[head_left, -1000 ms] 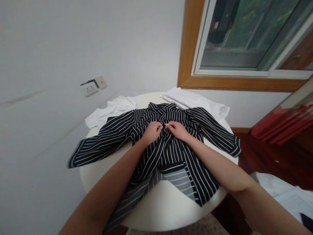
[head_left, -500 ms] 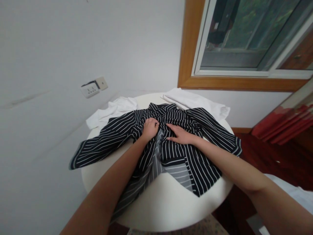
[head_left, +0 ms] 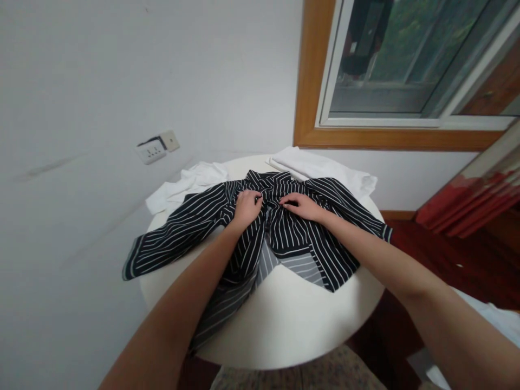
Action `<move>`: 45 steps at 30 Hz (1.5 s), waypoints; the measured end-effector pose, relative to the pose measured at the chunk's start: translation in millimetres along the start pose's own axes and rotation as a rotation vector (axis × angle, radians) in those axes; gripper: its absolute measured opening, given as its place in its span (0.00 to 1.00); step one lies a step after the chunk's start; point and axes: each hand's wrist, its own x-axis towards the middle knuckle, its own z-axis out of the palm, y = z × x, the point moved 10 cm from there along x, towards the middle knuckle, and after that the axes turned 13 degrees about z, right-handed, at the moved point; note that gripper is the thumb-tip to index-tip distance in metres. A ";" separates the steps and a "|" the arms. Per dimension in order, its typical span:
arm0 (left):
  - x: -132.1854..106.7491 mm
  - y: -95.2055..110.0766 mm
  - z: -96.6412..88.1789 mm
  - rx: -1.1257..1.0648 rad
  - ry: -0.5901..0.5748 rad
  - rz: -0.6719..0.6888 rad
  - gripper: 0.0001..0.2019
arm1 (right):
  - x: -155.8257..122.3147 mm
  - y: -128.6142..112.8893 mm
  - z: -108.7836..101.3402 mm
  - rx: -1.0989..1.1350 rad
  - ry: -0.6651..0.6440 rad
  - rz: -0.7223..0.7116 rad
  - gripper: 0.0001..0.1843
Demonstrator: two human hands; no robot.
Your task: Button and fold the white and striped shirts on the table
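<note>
A black shirt with white stripes (head_left: 190, 230) lies spread on a round white table (head_left: 292, 325), collar at the far side and front facing up. My left hand (head_left: 246, 206) is closed on the left front edge of the shirt near the collar. My right hand (head_left: 303, 206) rests on the right front edge just below the collar, fingers curled and pinching the fabric. The two hands are a few centimetres apart at the shirt's opening. The left sleeve hangs over the table's left edge.
A crumpled white cloth (head_left: 184, 184) lies at the table's far left and a folded white cloth (head_left: 325, 170) at the far right. A wall socket (head_left: 151, 151) is on the left wall. A wood-framed window (head_left: 309, 108) stands behind. Red boards (head_left: 467, 203) lean at right.
The shirt front has shifted up the table and its lower edge has drawn in. My right hand went from pinching to flat, then moved up toward the collar with fingers curled again.
</note>
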 end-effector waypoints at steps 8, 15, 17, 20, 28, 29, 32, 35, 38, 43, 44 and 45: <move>-26.5 17.1 6.8 -0.230 -0.309 -0.162 0.07 | -13.5 -44.2 15.8 -0.105 0.149 0.126 0.10; -48.0 26.0 17.3 -0.272 -0.281 -0.109 0.09 | -4.6 7.6 29.3 -0.167 0.254 0.407 0.06; -50.0 29.6 19.8 -0.301 -0.292 -0.061 0.10 | -4.8 13.2 28.7 -0.187 0.245 0.419 0.06; -50.7 34.0 18.8 -0.246 -0.291 -0.019 0.11 | -7.0 13.4 30.0 -0.211 0.212 0.440 0.18; -54.7 50.8 15.3 -0.062 -0.306 -0.035 0.13 | -10.5 1.1 34.4 -0.439 0.235 0.473 0.19; -55.4 52.6 14.7 -0.048 -0.312 -0.048 0.13 | -10.0 1.1 34.8 -0.465 0.232 0.476 0.18; -57.1 57.3 12.8 -0.005 -0.329 -0.083 0.14 | -8.2 2.4 37.1 -0.496 0.200 0.472 0.14; -57.9 60.2 13.1 0.025 -0.340 -0.094 0.14 | -6.9 4.9 37.6 -0.482 0.183 0.475 0.15; -57.5 62.6 16.1 0.027 -0.355 -0.064 0.15 | -5.4 8.0 37.4 -0.461 0.177 0.483 0.17; -57.7 63.2 19.9 0.007 -0.386 -0.033 0.15 | -3.2 9.1 35.5 -0.373 0.176 0.431 0.13; -57.9 63.1 20.1 0.000 -0.388 -0.031 0.15 | -3.3 9.4 34.2 -0.347 0.180 0.417 0.11; -58.1 62.7 20.2 -0.009 -0.387 -0.032 0.14 | -3.6 9.9 32.7 -0.319 0.186 0.405 0.10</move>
